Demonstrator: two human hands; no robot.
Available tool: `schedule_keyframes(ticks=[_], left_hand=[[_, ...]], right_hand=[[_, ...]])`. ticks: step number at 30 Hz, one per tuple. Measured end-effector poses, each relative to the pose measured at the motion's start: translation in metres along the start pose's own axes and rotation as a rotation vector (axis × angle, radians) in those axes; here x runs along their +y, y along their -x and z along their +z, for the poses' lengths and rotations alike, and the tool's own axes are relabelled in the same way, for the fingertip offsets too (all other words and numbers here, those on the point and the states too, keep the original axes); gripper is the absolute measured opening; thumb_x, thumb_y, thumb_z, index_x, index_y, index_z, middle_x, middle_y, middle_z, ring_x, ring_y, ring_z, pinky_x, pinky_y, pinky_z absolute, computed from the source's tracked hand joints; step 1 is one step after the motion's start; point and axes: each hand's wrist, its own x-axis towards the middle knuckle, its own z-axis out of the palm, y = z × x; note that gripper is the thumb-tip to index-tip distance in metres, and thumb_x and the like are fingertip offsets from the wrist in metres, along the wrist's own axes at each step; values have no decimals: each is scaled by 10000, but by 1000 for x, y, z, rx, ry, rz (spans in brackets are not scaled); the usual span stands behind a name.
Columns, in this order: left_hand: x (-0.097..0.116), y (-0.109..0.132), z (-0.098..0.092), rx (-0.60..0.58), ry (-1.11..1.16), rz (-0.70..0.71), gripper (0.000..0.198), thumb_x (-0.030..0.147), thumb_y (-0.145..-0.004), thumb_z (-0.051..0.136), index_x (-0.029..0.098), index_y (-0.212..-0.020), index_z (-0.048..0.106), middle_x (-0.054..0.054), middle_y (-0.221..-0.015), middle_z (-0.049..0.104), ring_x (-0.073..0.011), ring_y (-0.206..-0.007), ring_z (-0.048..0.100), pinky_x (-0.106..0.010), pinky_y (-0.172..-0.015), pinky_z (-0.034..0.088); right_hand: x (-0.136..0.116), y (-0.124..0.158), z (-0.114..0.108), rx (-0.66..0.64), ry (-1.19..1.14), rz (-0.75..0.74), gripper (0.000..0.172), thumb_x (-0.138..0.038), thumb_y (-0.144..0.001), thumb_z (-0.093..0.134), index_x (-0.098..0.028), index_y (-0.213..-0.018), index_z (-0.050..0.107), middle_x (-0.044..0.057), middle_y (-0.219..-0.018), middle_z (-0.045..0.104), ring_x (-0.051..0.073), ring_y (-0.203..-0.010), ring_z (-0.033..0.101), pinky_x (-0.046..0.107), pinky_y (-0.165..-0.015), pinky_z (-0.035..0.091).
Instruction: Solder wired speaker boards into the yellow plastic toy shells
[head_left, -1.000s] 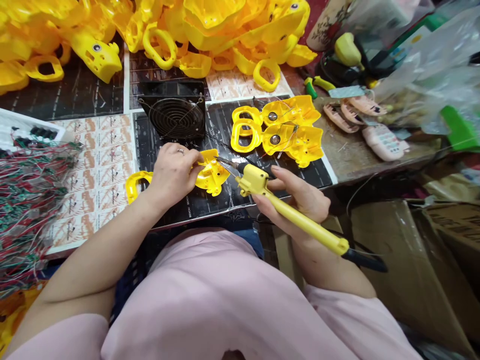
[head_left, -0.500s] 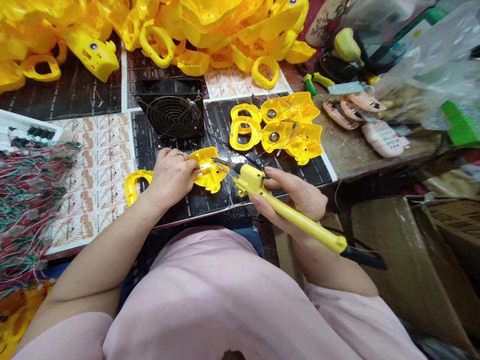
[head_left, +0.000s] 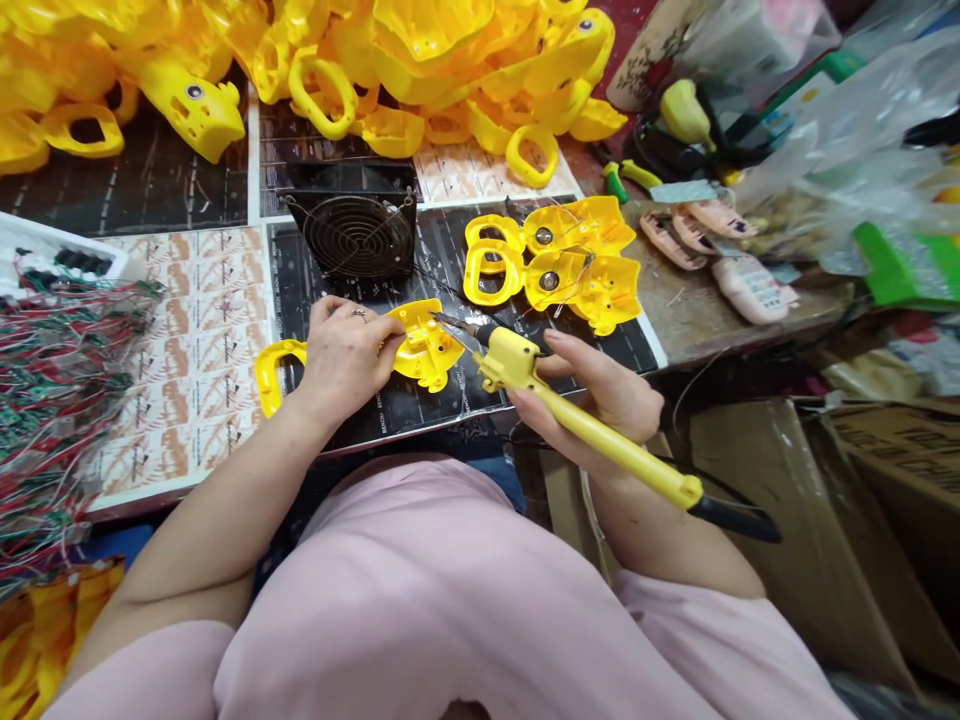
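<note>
My right hand (head_left: 592, 390) is wrapped around a yellow soldering iron (head_left: 600, 430) with a black rear end and cord. Its thin metal tip points left, over the inside of a yellow plastic shell half (head_left: 433, 350). Whether the tip touches the shell, I cannot tell. The shell lies open side up near the table's front edge, and my left hand (head_left: 349, 350) grips its left part with closed fingers. A yellow ring handle (head_left: 270, 378) shows on the other side of that hand; the hand hides the stretch between handle and shell.
Behind my left hand stands a black fan (head_left: 360, 235). Two opened yellow shells (head_left: 581, 275) with round speakers and wires lie to the right. Yellow shells (head_left: 427, 60) are heaped at the back. Wired circuit boards (head_left: 67, 400) fill the left side; pink casings (head_left: 750, 285) lie at right.
The view has shifted slightly. Both hands keep their grips, and the soldering iron's tip stays over the shell with only a very small shift.
</note>
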Motion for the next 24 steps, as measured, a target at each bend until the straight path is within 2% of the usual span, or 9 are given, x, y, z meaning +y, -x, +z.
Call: schedule_keyframes(ticks=[4,7,10,15,21,24], left_hand=[[0,1,0,-25,4,-22,217,301,-886,558,226,-804,744,-72,-795,728,-266,-859,638,-512,-959,390],[2,0,-2,-58,-12,-21,245,295,-873,539,217,-774,749,-90,-797,721,-283,-868,626,-533,-947,393],[3,-1,-3,-71,-44,2,275,273,-860,516,203,-721,743,-100,-764,709,-278,-827,612,-533,-922,405],[3,-1,-1,-55,-29,26,241,257,-829,538,222,-700,738,-78,-744,712,-263,-805,603,-516,-909,410],[4,-3,-3,-98,-14,10,262,255,-842,529,211,-720,756,-103,-767,720,-287,-840,602,-541,-913,410],[5,-4,-5,-105,-16,6,263,253,-840,531,209,-718,759,-105,-763,717,-290,-844,603,-544,-911,410]], right_hand=[[0,-2,2,-29,10,-51,516,-292,-873,748,-275,-1352,556,26,-879,761,182,-642,707,305,-607,642],[1,-4,7,-55,-8,-142,346,-278,-871,751,-205,-1179,610,40,-819,749,167,-618,697,276,-577,630],[1,-5,11,-58,-65,-210,214,-264,-861,763,-201,-987,601,4,-724,724,144,-589,694,230,-545,612],[0,-9,14,-92,-83,-220,195,-244,-853,771,-213,-864,579,-21,-699,721,118,-593,702,192,-554,601],[-2,-15,16,-150,-72,-271,192,-229,-856,763,-215,-829,573,-17,-677,712,108,-587,689,181,-558,585],[-2,-17,13,-138,-80,-289,192,-218,-861,754,-202,-840,564,-6,-674,709,107,-572,678,186,-545,583]])
